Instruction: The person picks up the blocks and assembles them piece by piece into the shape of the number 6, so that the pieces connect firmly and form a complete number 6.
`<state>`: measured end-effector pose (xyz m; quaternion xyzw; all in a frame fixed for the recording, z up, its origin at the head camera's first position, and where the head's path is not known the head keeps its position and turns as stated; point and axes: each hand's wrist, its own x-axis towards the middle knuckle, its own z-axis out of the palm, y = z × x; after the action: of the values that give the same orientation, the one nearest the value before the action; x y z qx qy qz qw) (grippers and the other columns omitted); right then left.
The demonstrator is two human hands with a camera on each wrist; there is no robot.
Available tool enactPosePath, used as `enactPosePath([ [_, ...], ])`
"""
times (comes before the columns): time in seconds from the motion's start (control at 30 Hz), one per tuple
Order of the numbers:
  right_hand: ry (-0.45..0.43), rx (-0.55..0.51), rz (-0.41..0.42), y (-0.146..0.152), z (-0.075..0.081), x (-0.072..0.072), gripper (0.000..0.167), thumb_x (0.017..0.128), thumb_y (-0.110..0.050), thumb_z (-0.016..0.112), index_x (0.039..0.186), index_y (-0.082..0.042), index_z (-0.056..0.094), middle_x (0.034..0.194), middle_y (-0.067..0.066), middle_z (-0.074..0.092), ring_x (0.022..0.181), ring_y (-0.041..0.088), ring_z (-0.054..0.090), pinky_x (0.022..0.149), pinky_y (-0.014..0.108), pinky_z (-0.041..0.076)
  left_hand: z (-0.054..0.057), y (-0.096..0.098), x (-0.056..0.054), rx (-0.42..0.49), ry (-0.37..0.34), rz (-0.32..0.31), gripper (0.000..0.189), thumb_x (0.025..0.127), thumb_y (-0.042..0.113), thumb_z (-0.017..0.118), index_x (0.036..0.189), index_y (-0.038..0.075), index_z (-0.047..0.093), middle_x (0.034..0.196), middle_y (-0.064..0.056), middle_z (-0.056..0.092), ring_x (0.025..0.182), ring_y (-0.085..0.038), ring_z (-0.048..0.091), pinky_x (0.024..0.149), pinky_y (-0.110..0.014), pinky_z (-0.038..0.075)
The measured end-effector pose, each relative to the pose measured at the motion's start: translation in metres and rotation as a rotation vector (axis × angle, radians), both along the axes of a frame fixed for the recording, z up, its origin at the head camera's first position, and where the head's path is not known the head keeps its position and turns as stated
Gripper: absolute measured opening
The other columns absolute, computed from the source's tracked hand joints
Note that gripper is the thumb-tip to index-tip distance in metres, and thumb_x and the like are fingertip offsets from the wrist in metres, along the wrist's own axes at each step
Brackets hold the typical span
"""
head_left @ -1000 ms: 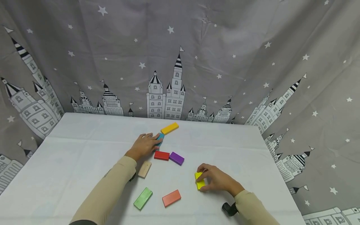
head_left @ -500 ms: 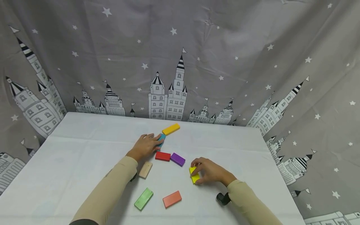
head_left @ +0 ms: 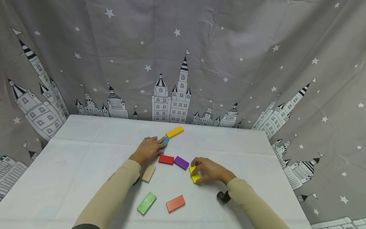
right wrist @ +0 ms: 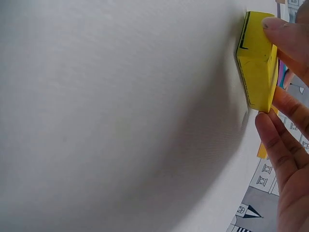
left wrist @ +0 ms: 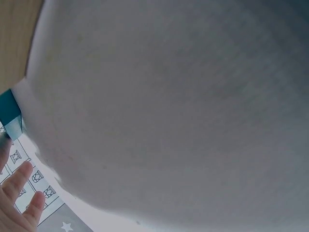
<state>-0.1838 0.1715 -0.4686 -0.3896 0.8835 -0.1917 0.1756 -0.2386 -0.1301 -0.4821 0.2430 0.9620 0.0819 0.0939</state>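
My right hand [head_left: 210,170] pinches a bright yellow block [head_left: 195,175] between thumb and fingers, low over or on the white table. In the right wrist view the thumb lies at one end of this yellow block [right wrist: 259,63] and fingertips touch the other. My left hand [head_left: 148,149] holds a blue block [head_left: 165,143] on the table, its fingers partly covering it. The blue block's far end meets an orange-yellow block [head_left: 174,132]. A red block [head_left: 166,159] and a purple block [head_left: 181,163] touch end to end; the yellow block is right beside the purple one.
A plain wooden block [head_left: 148,173] lies beside the left wrist. Nearer the front are a green block [head_left: 146,203] and a coral block [head_left: 175,204]. A grey curtain [head_left: 217,57] with castles and stars hangs behind the white table [head_left: 94,143].
My right hand has slid the yellow block left and away from me, up to the purple block. The left hand stays at the blue block; the view has shifted slightly.
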Motion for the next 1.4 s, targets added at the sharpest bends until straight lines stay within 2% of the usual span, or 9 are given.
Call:
enactPosePath([
  [0.3, -0.006, 0.001, 0.021, -0.0034, -0.0015, -0.0043, 0.027, 0.078, -0.027, 0.082, 0.103, -0.018, 0.078, 0.118, -0.002, 0.057, 0.110, 0.013, 0.051, 0.100, 0.033, 0.044, -0.0030, -0.0016, -0.0021, -0.008, 0.053, -0.033, 0.053, 0.097, 0.037, 0.055, 0.144, 0.016, 0.046, 0.151, -0.010, 0.038, 0.136, -0.042, 0.035, 0.110, -0.061, 0.025],
  [1.4, -0.004, 0.010, -0.008, -0.0075, 0.0010, -0.0027, 0.027, 0.077, -0.027, 0.082, 0.103, -0.018, 0.078, 0.119, -0.002, 0.058, 0.113, 0.015, 0.051, 0.102, 0.035, 0.044, 0.0010, -0.0010, -0.0005, -0.010, 0.046, -0.029, 0.053, 0.097, 0.037, 0.055, 0.145, 0.015, 0.046, 0.151, -0.010, 0.038, 0.136, -0.042, 0.035, 0.110, -0.060, 0.025],
])
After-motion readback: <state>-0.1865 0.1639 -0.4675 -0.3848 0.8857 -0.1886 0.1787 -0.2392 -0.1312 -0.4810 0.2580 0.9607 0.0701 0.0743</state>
